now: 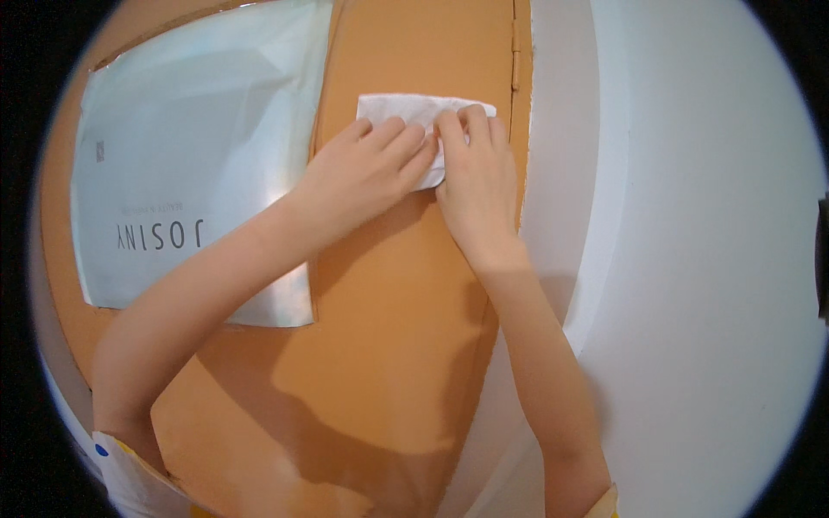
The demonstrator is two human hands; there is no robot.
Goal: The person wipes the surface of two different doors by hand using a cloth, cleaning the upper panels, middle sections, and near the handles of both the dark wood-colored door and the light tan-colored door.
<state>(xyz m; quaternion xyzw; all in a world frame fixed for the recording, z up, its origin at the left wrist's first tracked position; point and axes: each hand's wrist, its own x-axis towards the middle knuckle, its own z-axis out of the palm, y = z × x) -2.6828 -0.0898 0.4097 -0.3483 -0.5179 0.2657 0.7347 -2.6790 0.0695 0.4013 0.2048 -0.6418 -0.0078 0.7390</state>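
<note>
A folded white cloth or tissue [405, 107] lies flat against an orange-brown painted door [395, 285], close to its hinged edge. My left hand [366, 165] reaches in from the lower left, its curled fingers on the left and lower part of the cloth. Over the cloth's right side, my right hand [478, 175] bends its fingers, with the thumb near the lower edge. The two hands almost meet at the middle, where the cloth looks creased. Both hide much of it.
Left of the hands, a pale plastic sheet or bag [188, 162] bearing upside-down writing covers a panel of the door. A painted hinge [515, 55] sits at the upper right. Beyond it are a pale frame [562, 129] and a white wall [706, 246].
</note>
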